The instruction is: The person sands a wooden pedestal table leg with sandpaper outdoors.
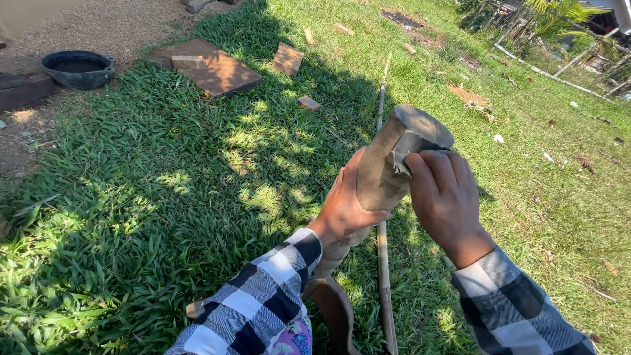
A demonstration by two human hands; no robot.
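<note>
A thick, round, pale-brown turned wooden post [388, 167] rises near the middle of the scene, its long axis slanting from the near lap up and away to the right, ending in a flat sawn top. The left hand [342, 207] wraps the shaft from the left, fingers closed around it below the head. The right hand [447, 197] sits on the right side, just as near, and pinches a small grey crumpled scrap of abrasive paper [399, 154] flat against the wood under the top rim. The post lies between the two hands, touching both. The wood looks dry, matte and dusty; lower down it narrows into turned rings and a curved darker piece. A long thin bamboo stick [382, 250] lies on the grass [164, 197] behind the post, running near to far. Far left sit reddish-brown flat wooden boards [217, 69], small offcut blocks and a round black rubber basin [77, 68] on bare soil.
</note>
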